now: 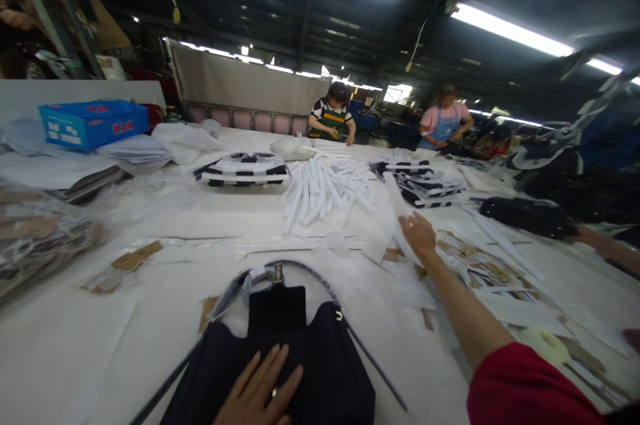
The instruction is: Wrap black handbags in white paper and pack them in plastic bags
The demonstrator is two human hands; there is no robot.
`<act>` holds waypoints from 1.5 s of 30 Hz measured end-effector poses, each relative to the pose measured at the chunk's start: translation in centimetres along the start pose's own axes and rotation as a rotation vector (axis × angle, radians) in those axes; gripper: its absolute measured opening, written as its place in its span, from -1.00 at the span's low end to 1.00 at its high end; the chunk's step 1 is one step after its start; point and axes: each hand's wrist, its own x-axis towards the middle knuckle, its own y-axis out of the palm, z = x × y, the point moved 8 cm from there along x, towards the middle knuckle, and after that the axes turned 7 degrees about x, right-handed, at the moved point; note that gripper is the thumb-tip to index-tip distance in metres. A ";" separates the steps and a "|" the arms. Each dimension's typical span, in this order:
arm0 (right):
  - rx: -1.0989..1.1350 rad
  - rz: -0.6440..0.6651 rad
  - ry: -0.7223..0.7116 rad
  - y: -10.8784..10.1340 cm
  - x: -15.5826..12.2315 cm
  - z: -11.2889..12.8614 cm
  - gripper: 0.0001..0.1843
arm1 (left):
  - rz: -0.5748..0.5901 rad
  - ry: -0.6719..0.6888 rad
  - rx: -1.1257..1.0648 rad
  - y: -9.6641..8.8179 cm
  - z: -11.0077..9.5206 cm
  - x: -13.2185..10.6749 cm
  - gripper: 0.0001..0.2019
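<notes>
Black bag [325, 371] | your left hand [260, 388] lies flat on it, fingers slightly spread, pinning it still | right hand [417, 233] beyond bag, at white paper [373, 248]; grip unclear

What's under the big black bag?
The black bag lies on the white table, under the flat left hand. A brown card pokes out at its edge. Anything right beneath the bag is hidden.
</notes>
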 end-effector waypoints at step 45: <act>0.569 -0.293 0.257 -7.8 -33.1 -20.5 -0.62 | 0.035 -0.378 -0.503 1.9 3.5 -3.0 -0.66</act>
